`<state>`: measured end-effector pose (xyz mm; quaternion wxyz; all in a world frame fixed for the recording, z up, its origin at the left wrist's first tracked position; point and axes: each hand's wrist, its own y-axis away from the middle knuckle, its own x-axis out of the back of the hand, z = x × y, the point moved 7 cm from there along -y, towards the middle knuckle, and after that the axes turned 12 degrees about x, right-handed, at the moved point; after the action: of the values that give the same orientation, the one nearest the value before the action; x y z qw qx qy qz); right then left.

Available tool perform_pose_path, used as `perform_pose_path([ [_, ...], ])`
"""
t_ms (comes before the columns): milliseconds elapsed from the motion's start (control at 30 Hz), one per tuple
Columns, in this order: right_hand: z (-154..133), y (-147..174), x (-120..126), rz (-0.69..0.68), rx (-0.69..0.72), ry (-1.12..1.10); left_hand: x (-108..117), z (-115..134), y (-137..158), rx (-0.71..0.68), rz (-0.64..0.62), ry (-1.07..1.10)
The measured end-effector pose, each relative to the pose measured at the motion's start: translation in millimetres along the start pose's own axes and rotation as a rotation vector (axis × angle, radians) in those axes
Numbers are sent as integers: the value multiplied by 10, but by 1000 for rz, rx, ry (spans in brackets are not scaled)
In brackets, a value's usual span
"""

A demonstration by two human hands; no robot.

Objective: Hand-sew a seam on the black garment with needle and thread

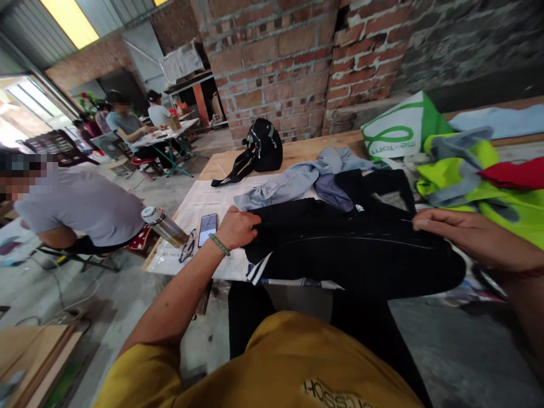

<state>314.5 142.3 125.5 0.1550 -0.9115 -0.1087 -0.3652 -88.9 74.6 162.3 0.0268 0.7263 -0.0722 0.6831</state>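
Observation:
A black garment (340,255) lies stretched across the near side of the table, one part hanging over the front edge. A thin white line runs along it, and white stripes show at its left end. My left hand (238,226), with a green bead bracelet on the wrist, is closed on the garment's left end. On the right, the thumb and fingers of my right hand (463,232) pinch the cloth near its upper edge. Behind the black cloth lie a grey-blue garment (280,184) and a dark purple-grey piece of cloth (334,192).
A phone (208,228), glasses (187,246) and a tilted flask (165,225) are at the table's left. A black cap (268,146) and a green-white bag (403,130) stand behind. Neon-yellow clothing (493,170) is heaped right. A person (80,204) sits at left; others work farther back.

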Motion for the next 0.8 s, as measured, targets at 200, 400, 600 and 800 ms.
perform_pose_path([
  [200,402,158,200,258,-328,151,-510,-860,-100,634,93,12],
  [400,543,756,212,746,-127,-543,-1072,-557,134,499,19,421],
  [600,584,875,-233,303,68,67,-1295,112,226,343,-26,359],
  [800,599,610,-424,170,156,277,-1364,155,75,291,-197,368],
])
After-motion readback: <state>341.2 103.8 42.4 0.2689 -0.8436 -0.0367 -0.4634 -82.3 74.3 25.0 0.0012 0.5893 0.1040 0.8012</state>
